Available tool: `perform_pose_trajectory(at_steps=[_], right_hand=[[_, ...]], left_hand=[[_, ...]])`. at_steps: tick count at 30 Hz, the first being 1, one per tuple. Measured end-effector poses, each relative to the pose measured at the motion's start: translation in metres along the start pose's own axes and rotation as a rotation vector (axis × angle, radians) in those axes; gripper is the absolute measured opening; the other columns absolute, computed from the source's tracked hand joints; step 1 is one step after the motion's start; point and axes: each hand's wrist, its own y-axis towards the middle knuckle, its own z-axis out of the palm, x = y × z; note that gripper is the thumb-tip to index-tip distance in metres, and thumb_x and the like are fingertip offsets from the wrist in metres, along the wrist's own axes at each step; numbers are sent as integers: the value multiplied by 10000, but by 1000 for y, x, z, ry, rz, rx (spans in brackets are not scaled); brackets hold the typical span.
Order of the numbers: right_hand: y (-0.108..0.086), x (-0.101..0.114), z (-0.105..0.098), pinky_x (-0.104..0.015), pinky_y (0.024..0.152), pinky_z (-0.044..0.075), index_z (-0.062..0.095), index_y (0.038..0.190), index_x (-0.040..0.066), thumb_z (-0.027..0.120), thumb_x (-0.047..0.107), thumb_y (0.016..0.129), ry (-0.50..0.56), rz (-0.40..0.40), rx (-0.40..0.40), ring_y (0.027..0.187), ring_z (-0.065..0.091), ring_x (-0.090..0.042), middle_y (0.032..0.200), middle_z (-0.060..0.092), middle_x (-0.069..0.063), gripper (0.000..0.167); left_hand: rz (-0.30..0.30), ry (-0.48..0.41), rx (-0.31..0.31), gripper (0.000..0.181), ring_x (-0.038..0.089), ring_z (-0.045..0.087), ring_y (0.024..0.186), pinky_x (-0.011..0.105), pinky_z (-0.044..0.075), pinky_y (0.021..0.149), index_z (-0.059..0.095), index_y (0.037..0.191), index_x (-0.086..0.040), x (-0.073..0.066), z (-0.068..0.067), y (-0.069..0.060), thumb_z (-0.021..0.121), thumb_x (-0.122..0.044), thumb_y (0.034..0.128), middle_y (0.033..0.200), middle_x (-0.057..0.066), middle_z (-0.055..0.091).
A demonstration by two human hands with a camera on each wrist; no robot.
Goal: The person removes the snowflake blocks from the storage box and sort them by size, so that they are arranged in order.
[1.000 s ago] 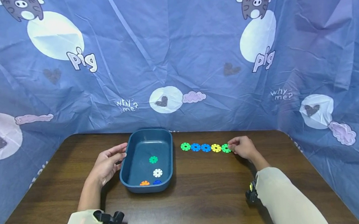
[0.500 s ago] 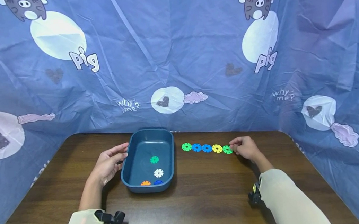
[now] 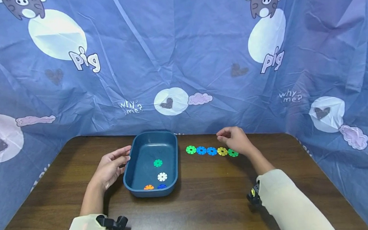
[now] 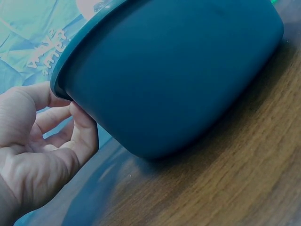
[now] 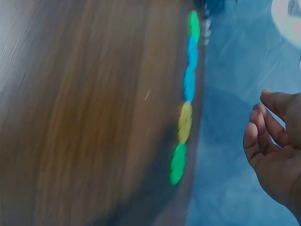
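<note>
A dark teal rectangular bin [image 3: 152,193] stands on the table, with several plastic snowflake discs inside: a green disc [image 3: 157,163], a white disc [image 3: 162,176], an orange disc [image 3: 149,187] and a blue disc [image 3: 161,186]. My left hand [image 3: 110,168] holds the bin's left rim, thumb and fingers bent against it in the left wrist view. Right of the bin lies a row of joined discs: a green one [image 3: 191,149], two blue ones, a yellow one [image 3: 222,151] and another green one [image 3: 233,152]. Above the row's right end hovers my right hand [image 3: 238,141], loosely bent and holding nothing.
The brown wooden table [image 3: 191,214] reaches back to a blue printed cloth [image 3: 180,58] hanging behind and at both sides. A black wrist mount [image 3: 113,224] sits at the left sleeve, and another mount [image 3: 253,195] at the right.
My right hand has let go of the green disc at the row's right end, rising and moving left above the row. The left hand stays on the bin.
</note>
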Motion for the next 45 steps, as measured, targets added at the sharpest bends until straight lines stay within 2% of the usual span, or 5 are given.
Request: perform_pose_trajectory(at_steps=[11,21,31,38,45], right_hand=[[13,61,46,-313,756,545,763,1027,42,706,88,962,3,-206,117,806,652,-124,907,729,-18,98],[14,103,90,-299,765,539,767,1042,52,719,102,957,-91,-402,223,822,623,-111,905,705,2,109],[12,137,120,-348,905,518,774,1149,102,739,231,960,-438,-612,377,1021,652,-173,1097,735,-19,232],[18,149,139,-266,866,536,758,1181,175,795,297,913,-522,-498,579,984,649,-69,1079,725,37,297],[27,156,150,-273,789,517,749,1046,234,884,377,804,-605,-356,680,901,583,-63,963,651,90,311]], left_hand=[[-18,13,-13,594,79,643,1016,290,571,812,394,1524,66,-1,0,1,621,-11,981,1207,14,631],[-16,14,-14,587,81,640,1008,288,572,813,403,1521,64,-1,1,0,624,-17,983,1232,40,614],[-8,3,-13,589,81,648,1007,292,574,813,397,1520,73,1,-1,1,621,-8,981,1195,9,630],[-3,8,-9,585,82,646,1006,293,575,814,396,1519,76,1,0,1,617,-8,983,1207,20,626],[3,2,-12,581,83,649,999,287,572,809,398,1515,82,1,0,1,613,8,980,1198,16,624]])
